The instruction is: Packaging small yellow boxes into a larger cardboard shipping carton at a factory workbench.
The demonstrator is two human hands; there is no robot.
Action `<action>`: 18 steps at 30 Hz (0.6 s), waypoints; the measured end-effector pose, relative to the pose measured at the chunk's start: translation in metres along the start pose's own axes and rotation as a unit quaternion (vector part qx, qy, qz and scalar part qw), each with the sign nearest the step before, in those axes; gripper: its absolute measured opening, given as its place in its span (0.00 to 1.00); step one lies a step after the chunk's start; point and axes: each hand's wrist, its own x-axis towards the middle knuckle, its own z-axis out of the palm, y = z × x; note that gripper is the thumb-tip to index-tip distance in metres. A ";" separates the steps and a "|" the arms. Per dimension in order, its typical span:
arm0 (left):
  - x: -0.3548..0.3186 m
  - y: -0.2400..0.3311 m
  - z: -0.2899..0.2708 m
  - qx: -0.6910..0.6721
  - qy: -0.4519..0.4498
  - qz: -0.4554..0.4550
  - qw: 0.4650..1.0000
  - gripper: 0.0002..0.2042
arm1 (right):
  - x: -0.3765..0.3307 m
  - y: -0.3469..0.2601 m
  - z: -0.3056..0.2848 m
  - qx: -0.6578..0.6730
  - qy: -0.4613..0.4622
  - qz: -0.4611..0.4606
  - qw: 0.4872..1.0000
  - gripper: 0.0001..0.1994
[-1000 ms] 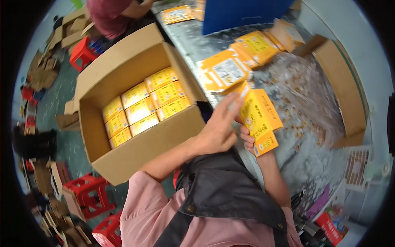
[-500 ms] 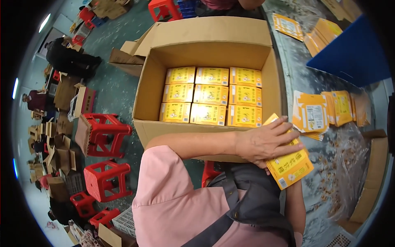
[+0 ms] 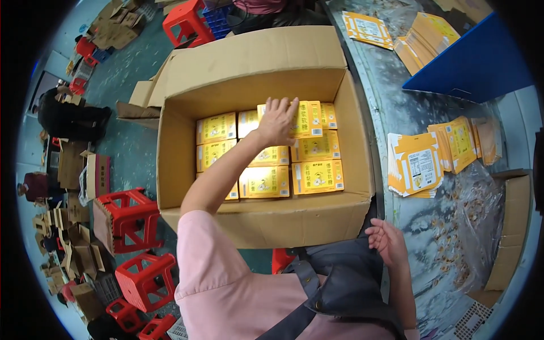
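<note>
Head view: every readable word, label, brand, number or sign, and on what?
I don't copy printed wording; here is where it stands:
Yellow box under the left hand: large dark characters, partly covered.
Yellow boxes in the brown carton: dark characters; the smallest print is unreadable.
Flat yellow blanks on the table: white panel, print too small to read.
Purple-sided carton on the floor: marks too small to read.

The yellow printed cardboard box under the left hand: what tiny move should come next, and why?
Maybe the left hand should nudge the yellow printed cardboard box sideways inside the brown cardboard carton: it appears above two yellow boxes of the back row, not lined up with either.
</note>
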 end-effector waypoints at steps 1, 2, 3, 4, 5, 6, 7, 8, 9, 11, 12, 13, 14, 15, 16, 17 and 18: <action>0.017 0.007 0.009 0.011 -0.015 0.003 1.000 0.58 | -0.001 0.002 -0.001 -0.006 0.019 0.009 1.000 0.18; 0.033 0.013 0.022 0.020 -0.029 0.007 0.999 0.59 | -0.003 0.003 -0.002 -0.005 0.026 0.005 1.000 0.18; 0.046 0.016 0.034 0.018 -0.027 0.013 0.999 0.59 | -0.005 0.004 -0.003 -0.012 0.032 0.013 0.999 0.18; 0.058 0.019 0.046 0.014 -0.041 0.000 0.999 0.59 | -0.008 0.005 -0.003 -0.018 0.038 0.021 0.999 0.18; 0.070 0.023 0.059 0.008 -0.055 -0.011 0.998 0.59 | -0.012 0.004 -0.001 -0.029 0.047 0.015 0.998 0.18; 0.077 0.024 0.069 0.007 -0.054 -0.004 0.999 0.59 | -0.015 0.005 -0.001 -0.027 0.052 0.012 0.998 0.18; 0.081 0.023 0.078 0.003 -0.037 -0.006 0.999 0.59 | -0.017 0.006 -0.002 -0.024 0.051 0.017 0.998 0.17; 0.086 0.025 0.084 -0.002 -0.022 -0.006 1.000 0.59 | -0.020 0.006 -0.004 -0.021 0.051 0.022 0.998 0.17; 0.088 0.027 0.090 0.023 -0.018 0.004 1.000 0.55 | -0.022 0.005 -0.003 -0.017 0.057 0.020 0.998 0.17; 0.085 0.028 0.106 0.034 0.027 0.010 0.999 0.52 | -0.025 0.004 -0.003 -0.037 0.060 0.015 0.997 0.16; 0.086 0.032 0.109 0.042 0.075 0.014 0.996 0.50 | -0.026 0.003 -0.005 -0.031 0.066 0.012 0.997 0.16; 0.089 0.038 0.110 0.051 0.053 -0.002 0.997 0.46 | -0.026 0.001 -0.006 -0.046 0.065 0.005 0.997 0.16; 0.089 0.038 0.114 0.053 0.054 0.006 0.997 0.46 | -0.027 -0.001 -0.007 -0.062 0.062 -0.002 0.996 0.16; 0.088 0.037 0.120 0.029 0.067 -0.002 0.997 0.47 | -0.027 -0.003 -0.007 -0.054 0.067 -0.005 0.996 0.16; 0.085 0.032 0.124 0.005 0.081 -0.010 0.997 0.48 | -0.023 -0.008 -0.007 -0.066 0.064 -0.023 0.996 0.16; 0.081 0.030 0.122 -0.023 0.076 -0.002 0.997 0.48 | -0.021 -0.014 -0.010 -0.078 0.067 -0.041 0.994 0.17; 0.075 0.029 0.113 -0.042 0.067 -0.011 0.997 0.47 | -0.018 -0.020 -0.014 -0.070 0.079 -0.045 0.993 0.17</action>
